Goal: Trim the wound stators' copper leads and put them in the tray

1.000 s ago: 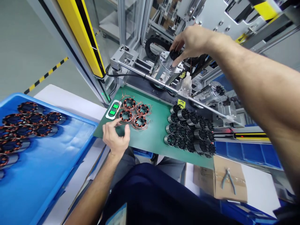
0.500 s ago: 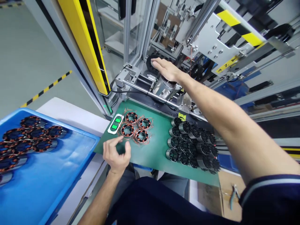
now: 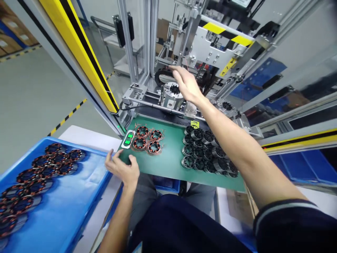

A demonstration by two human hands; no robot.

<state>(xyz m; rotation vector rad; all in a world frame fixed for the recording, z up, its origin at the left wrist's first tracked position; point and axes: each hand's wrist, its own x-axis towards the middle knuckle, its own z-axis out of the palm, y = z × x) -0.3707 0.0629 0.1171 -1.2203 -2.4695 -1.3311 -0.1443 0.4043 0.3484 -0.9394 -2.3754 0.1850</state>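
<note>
Heads up, our right hand (image 3: 186,84) isn't pinching the black stator core (image 3: 174,89) like a second ago: it's off to the side now, fingers stretched out, and we get a look at the core on top of the round metal fixture (image 3: 169,103). Our left hand (image 3: 123,171) has backed off the copper-wound stators (image 3: 135,144) too, fingers spread wider, nearer the blue tray (image 3: 86,182).

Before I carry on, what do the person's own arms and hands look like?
The left hand and right hand are bare: no gloves, and no watch visible on either wrist. The right arm wears a short, very dark sleeve with a pale stripe near its hem. The left sleeve is out of view.
</note>
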